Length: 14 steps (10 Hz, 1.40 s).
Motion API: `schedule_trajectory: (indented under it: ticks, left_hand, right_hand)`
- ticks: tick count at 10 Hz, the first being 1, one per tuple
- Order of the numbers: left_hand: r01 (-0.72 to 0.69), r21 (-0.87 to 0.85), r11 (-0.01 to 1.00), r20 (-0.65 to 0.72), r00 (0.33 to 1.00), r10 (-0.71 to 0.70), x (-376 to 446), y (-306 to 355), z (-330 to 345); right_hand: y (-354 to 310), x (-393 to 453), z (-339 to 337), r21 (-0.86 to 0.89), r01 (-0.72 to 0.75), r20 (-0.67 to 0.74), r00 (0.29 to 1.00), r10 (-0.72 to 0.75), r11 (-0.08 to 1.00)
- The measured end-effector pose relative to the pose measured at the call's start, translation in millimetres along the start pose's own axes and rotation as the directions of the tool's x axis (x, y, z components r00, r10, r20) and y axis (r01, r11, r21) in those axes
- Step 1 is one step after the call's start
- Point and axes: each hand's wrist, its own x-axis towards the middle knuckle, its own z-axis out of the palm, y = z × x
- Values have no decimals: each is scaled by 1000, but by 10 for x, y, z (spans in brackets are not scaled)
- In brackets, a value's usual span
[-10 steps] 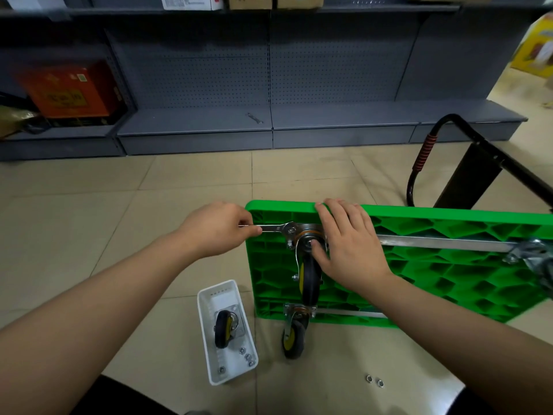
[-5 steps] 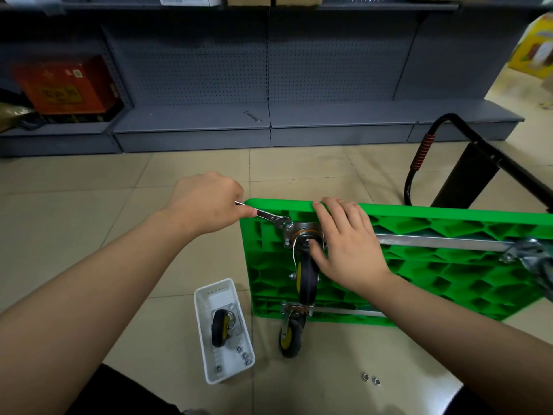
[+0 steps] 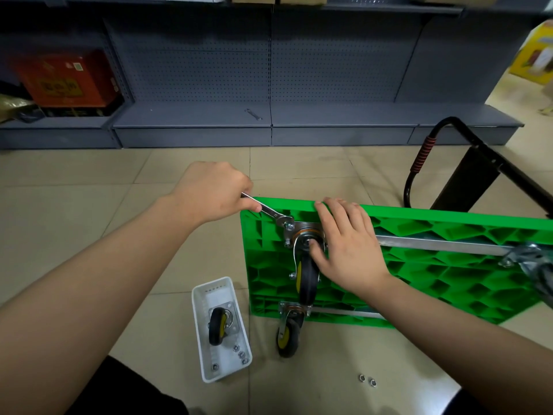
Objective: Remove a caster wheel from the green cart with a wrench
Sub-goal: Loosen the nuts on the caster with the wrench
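On the tiled floor lies the green cart point(image 3: 419, 265), flipped underside up, its black handle point(image 3: 466, 163) folded out behind it. At the near-left corner the caster wheel point(image 3: 306, 277) stands on its metal plate. The left hand point(image 3: 212, 196) has its fingers curled tight round the handle of the wrench point(image 3: 269, 211), whose head sits on a bolt at the plate's far-left corner, the shaft slanting up and away to the left. The right hand point(image 3: 347, 250) rests flat over the plate, fingers straight and reaching the cart's far edge, thumb pressed against the swivel just above the wheel. A white tray point(image 3: 200, 298) beside the cart holds a loose caster point(image 3: 218, 324) and some nuts. Two more nuts point(image 3: 367, 379) lie on the floor. The writing on the red box point(image 3: 68, 79) on the shelf is too blurred to read.
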Motion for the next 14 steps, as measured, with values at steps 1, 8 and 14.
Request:
schedule_trajectory:
  ticks: [1,8,14]
  left_hand:
    - [-42,99,994,-60,997,48,4,68,-36]
    - [205,-360,910,127,977,-170,-232,103,422]
    - [354,-340,871,194,933,-303,-279,230,821]
  right_hand:
    - [-10,5,11,1,-11,-3,1000,11,1000]
    - [-34,9,31,-20,-26,-3,1000,26,999]
    - [-23,3,40,-30,-42,19,999,43,999]
